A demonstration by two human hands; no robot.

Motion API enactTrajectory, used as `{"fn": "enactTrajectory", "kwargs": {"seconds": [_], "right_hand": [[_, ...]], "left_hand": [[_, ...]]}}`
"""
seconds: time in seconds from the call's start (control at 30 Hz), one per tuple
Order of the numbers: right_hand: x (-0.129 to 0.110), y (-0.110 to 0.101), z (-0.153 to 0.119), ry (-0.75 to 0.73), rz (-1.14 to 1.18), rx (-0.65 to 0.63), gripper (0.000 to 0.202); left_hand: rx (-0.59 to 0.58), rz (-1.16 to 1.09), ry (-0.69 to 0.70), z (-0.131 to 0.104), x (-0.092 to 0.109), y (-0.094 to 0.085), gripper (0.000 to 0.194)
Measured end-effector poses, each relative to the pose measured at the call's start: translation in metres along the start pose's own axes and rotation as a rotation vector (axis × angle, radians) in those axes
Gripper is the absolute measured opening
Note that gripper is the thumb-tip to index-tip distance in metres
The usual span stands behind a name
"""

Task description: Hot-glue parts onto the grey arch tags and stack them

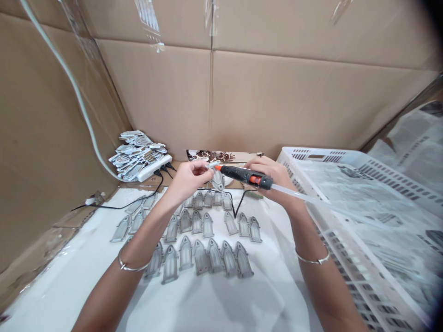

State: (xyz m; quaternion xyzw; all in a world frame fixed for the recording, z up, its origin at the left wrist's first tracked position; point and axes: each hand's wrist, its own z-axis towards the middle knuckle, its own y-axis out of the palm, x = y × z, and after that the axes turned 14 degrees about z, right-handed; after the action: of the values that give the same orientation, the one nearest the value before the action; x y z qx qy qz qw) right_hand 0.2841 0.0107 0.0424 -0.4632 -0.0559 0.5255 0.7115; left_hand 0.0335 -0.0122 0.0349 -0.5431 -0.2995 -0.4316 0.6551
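Cardboard walls (277,101) are enclosing a white tabletop (270,290). Nearest you, grey arched pieces (216,257) are lying in rows. Beyond them, your left hand (193,178) is pinching a small pale piece (218,182) with thumb and fingertips; your right hand (281,179) is gripping a glue gun (238,174), its orange tip pointing at the piece. You are apparently applying glue, which is calling for steadiness next. Your fingers are hiding part of the piece, and tip contact is staying unclear. Farther off, tangled bits (227,157) are looking too small to identify.
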Motion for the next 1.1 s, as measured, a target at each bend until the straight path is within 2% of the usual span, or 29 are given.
{"fn": "enactTrajectory", "kwargs": {"seconds": [0.27,0.57,0.67,0.73,0.83,0.97,1.1], "right_hand": [[-0.001,0.002,0.0,-0.012,-0.037,0.025,0.013],[-0.004,0.005,0.001,-0.017,-0.081,0.055,0.015],[0.001,-0.001,0.002,0.033,-0.128,0.07,0.014],[0.009,-0.007,0.001,0.164,-0.197,0.068,0.014],[0.029,-0.015,-0.005,0.453,-0.284,0.015,0.019],[0.07,-0.015,-0.016,0.746,-0.363,-0.243,0.024],[0.101,-0.011,-0.022,0.978,-0.336,-0.427,0.03]], "left_hand": [[-0.02,0.016,0.017,0.001,-0.001,0.0,0.025],[0.009,0.031,0.036,0.003,-0.004,-0.001,0.023],[0.008,0.054,0.032,0.003,-0.006,-0.003,0.022],[-0.008,0.064,0.033,0.004,-0.008,-0.004,0.022],[-0.061,0.046,0.028,0.006,-0.011,-0.004,0.024],[-0.086,-0.026,0.008,0.012,-0.023,-0.001,0.03],[-0.07,0.048,0.005,0.019,-0.043,-0.001,0.036]]}}
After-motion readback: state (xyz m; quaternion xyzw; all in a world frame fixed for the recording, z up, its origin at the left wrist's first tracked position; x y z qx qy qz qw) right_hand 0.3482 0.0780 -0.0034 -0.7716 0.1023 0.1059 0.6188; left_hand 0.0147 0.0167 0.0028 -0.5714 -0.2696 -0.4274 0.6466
